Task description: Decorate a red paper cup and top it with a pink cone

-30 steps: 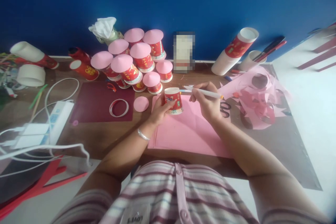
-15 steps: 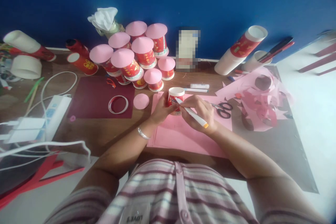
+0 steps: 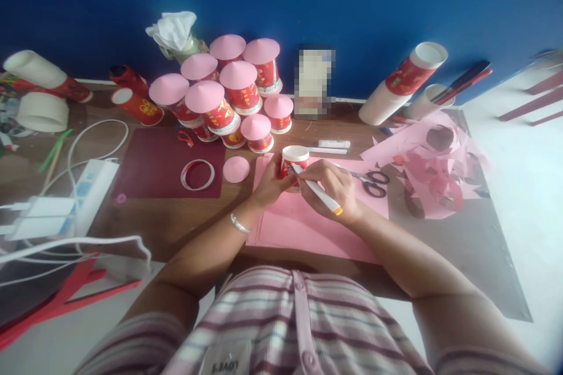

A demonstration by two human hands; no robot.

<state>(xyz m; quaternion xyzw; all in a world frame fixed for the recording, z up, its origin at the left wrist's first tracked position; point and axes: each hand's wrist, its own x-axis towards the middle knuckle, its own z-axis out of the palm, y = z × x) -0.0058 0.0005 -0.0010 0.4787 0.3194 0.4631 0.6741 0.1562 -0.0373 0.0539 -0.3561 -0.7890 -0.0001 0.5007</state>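
Note:
A red paper cup (image 3: pixel 294 156) with a white rim stands upright over the pink paper sheets (image 3: pixel 281 228). My left hand (image 3: pixel 271 183) is wrapped round the cup's left side. In my right hand (image 3: pixel 332 187) is a white marker (image 3: pixel 323 195) with an orange end, its tip against or very near the cup's front. My fingers hide part of the cup wall. Just behind the right hand lie a pen (image 3: pixel 329 151) and a white glue stick (image 3: pixel 334 143). Scissors (image 3: pixel 376 183) with dark handles rest to its right.
Several red cups with pink paper cones (image 3: pixel 238 76) stand at the back left. A tape roll (image 3: pixel 197 174) lies on a maroon sheet (image 3: pixel 145 170), beside a pink disc (image 3: pixel 236 169). Pink scraps (image 3: pixel 435 170) and stacked cups (image 3: pixel 409 79) are at right, a power strip (image 3: pixel 94 193) at left.
The marker's orange end has swung slightly to the left and my right hand has shifted a little with it. My left hand still holds the cup in the same place.

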